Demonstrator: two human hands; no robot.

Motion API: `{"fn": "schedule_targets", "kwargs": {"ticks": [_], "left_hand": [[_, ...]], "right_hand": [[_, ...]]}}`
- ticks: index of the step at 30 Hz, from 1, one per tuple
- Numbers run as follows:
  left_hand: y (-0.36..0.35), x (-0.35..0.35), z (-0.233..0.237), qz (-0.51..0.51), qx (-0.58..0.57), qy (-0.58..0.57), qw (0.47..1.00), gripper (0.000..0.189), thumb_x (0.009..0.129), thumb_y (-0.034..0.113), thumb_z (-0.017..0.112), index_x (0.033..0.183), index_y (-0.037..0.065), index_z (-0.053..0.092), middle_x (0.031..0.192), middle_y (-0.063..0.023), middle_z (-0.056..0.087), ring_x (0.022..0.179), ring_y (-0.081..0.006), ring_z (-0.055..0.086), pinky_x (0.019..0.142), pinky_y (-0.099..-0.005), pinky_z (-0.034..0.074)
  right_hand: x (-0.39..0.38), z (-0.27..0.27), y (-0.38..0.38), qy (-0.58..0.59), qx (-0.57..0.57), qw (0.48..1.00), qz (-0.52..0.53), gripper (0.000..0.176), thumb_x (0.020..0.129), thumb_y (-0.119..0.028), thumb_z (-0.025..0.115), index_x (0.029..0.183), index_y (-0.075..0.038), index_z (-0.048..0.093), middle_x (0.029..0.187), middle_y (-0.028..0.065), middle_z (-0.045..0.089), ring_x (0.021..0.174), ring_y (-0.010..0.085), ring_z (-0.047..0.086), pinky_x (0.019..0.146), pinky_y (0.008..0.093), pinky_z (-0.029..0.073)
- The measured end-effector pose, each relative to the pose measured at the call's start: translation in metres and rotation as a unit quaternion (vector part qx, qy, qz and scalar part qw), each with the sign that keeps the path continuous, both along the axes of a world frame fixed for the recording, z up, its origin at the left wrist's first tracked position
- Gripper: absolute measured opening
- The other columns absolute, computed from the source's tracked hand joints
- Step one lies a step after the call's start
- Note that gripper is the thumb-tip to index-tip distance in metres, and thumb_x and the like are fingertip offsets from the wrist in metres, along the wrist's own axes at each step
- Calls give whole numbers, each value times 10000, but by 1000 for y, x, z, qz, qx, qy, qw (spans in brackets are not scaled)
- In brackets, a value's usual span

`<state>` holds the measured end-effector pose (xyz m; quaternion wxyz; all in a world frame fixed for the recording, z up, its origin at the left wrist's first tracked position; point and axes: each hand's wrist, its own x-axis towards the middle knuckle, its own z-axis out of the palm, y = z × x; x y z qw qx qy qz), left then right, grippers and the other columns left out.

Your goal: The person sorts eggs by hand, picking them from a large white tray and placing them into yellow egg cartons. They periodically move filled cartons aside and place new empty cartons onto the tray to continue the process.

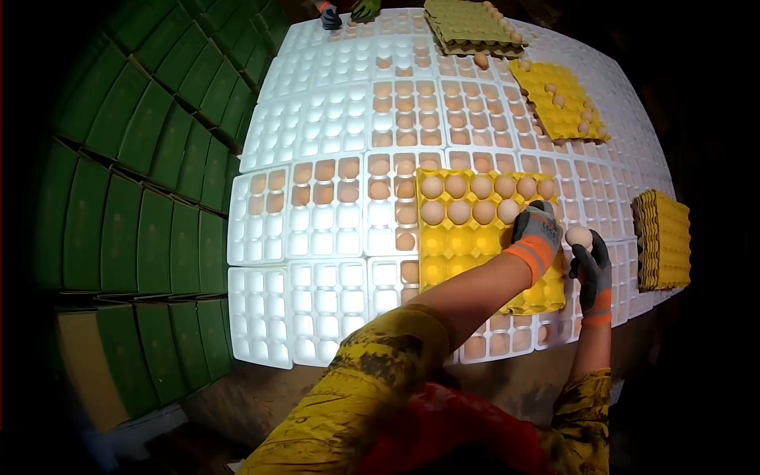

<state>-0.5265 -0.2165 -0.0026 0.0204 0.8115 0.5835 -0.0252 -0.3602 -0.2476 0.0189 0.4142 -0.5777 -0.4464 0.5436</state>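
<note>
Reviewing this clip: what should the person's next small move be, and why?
Probably to carry the egg in the right hand to an empty cell of the white trays: that egg sits in no tray, and many cells left of the yellow tray are bare, while the left hand is over that tray.

A hand could pass low over the white cartons (261,305) left of the nearest yellow tray (443,269). The left forearm (475,301) bars that tray's near side; the left hand (538,226) and egg-holding right hand (592,273) crowd its right. Stacked yellow trays (663,241) block farther right, and green boxes (150,214) wall the left edge.
</note>
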Motion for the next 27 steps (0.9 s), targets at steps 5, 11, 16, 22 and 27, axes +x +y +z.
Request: {"fn": "schedule_targets", "kwargs": {"ticks": [5,11,16,22,27], "left_hand": [[-68,-135,55,99,12,-400,911,418,802,302,777,1171,116,708,1272,-147,589,1062,-321,663,856,-412,546],[-187,-380,-4,363,192,-438,800,426,725,89,855,1117,10,708,1181,-137,650,1057,-272,661,906,-372,547],[-204,-429,-61,432,122,-245,859,489,783,319,813,1214,124,691,1316,-112,581,1107,-312,647,884,-403,563],[-224,-465,-86,420,135,-321,838,403,836,283,745,1207,128,712,1288,-174,629,1160,-324,628,921,-413,548],[-233,-497,-111,347,331,-491,727,276,878,-46,627,1150,1,650,1215,-180,658,1121,-334,627,941,-415,519]], "right_hand": [[-67,27,-31,57,66,996,17,453,939,-187,645,1358,-49,543,1017,25,629,695,100,554,604,270,472],[-249,18,-64,-40,122,966,223,533,745,-102,822,1224,-37,600,1112,86,655,994,194,637,836,337,529],[-409,-27,-77,-331,256,852,316,444,779,-228,769,1197,-175,631,1308,112,548,1088,321,632,901,422,538],[-428,-101,-59,-202,274,896,285,337,876,-159,719,1211,-142,690,1353,120,577,1024,267,660,841,366,555],[-406,-104,-51,82,-7,994,74,313,1000,-154,639,1291,-40,633,875,47,681,612,91,572,546,240,486]]}}
